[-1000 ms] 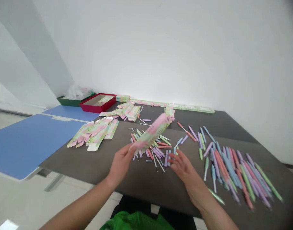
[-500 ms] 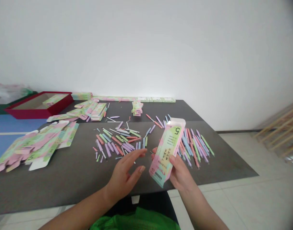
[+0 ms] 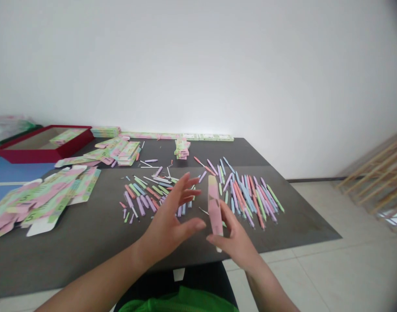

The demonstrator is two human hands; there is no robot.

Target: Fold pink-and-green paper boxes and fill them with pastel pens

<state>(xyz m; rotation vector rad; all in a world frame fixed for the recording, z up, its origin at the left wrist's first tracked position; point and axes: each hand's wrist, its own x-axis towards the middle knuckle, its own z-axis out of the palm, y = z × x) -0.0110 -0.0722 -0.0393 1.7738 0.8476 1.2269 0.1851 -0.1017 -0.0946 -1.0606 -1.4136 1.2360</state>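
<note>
My right hand (image 3: 235, 239) pinches a flat pink and green paper box (image 3: 214, 207) near its lower end and holds it upright, edge-on to me, above the front of the dark table (image 3: 88, 234). My left hand (image 3: 172, 219) hovers just left of the box with fingers spread, holding nothing. Behind the hands lie several short pastel pen parts (image 3: 146, 195). Several whole pastel pens (image 3: 250, 195) lie to the right of the box.
A heap of flat unfolded boxes (image 3: 45, 195) lies at the left, smaller stacks (image 3: 120, 149) further back. A red tray (image 3: 42, 143) sits on a blue table at the far left. Wooden slats (image 3: 377, 177) stand at the right, on a tiled floor.
The box passed from my left hand to my right hand, then turned edge-on. My left hand let go and opened. The view swung to the right.
</note>
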